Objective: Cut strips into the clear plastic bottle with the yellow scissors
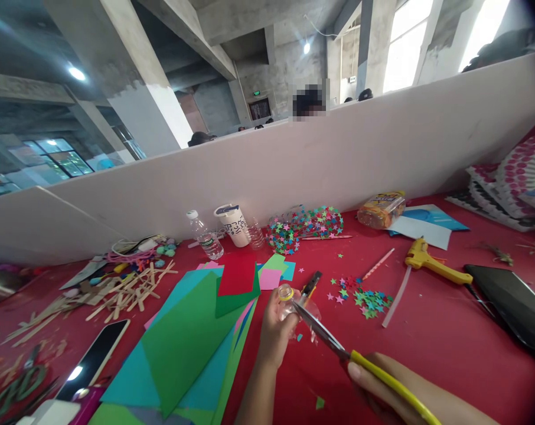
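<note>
My left hand (274,332) is closed around a clear plastic bottle top (286,293), its open neck tilted up; the lower edge is hard to make out. In my right hand (378,378) is a pair of scissors (323,333) with yellow handles. The blades point up and left, and their tips reach the plastic beside my left fingers. Just behind the bottle top lies a utility knife (310,284). Green star pieces (374,302) are scattered to the right. Left of my hand is a stack of coloured paper sheets (192,336).
A yellow glue gun (433,262) with a glue stick lies at right, near a black tablet-like object (511,307). Bottles, including a water bottle (205,236), and a paper cup (232,224) stand along the white partition (267,171). Wooden sticks (132,289) and a phone (94,360) lie left.
</note>
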Demonstrator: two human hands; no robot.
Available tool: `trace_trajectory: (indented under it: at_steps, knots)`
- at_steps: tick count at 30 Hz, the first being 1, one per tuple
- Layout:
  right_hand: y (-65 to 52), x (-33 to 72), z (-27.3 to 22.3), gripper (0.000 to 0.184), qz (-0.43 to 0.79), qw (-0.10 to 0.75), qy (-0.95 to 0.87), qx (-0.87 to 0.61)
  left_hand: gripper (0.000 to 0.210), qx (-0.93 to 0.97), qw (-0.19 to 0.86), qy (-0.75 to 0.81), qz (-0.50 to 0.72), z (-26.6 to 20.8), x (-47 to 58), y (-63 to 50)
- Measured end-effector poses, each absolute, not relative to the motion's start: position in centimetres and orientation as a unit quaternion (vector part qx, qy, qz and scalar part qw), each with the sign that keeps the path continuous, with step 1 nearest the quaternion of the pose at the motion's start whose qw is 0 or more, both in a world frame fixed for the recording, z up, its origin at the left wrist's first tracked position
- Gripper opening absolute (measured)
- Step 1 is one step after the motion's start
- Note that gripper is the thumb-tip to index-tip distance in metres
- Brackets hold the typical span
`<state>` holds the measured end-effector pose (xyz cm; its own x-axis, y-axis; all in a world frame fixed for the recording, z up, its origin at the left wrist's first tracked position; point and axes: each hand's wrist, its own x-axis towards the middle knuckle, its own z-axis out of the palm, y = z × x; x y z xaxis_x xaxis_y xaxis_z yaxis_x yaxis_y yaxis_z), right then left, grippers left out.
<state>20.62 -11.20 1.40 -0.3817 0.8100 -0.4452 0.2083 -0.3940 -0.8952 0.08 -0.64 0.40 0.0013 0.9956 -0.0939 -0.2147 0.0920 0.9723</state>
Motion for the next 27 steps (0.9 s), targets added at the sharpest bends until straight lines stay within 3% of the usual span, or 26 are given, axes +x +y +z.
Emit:
trace_trajectory:
  at_steps: [4,11,20,27]
  knots:
    - [-11.5,21.1,1.2,0.060,0.649,0.227,-0.517,-0.510,0.040,0.339,0.552,0.455,0.611,0.5,-1.2,0.1]
    - [-10.8,21.0,3.0,0.071,0.593,0.248,-0.543,-0.540,0.041,0.273,0.674,0.344,0.594,0.2,-1.2,-0.1]
    - [-10.6,20.9,2.4,0.069,0.507,0.260,-0.616,-0.544,0.039,0.287,0.691,0.346,0.567,0.5,-0.9,-0.2]
    - [-10.5,21.1,1.6,0.052,0.483,0.214,-0.640,-0.558,0.039,0.307,0.694,0.347,0.551,0.0,-0.8,-0.2]
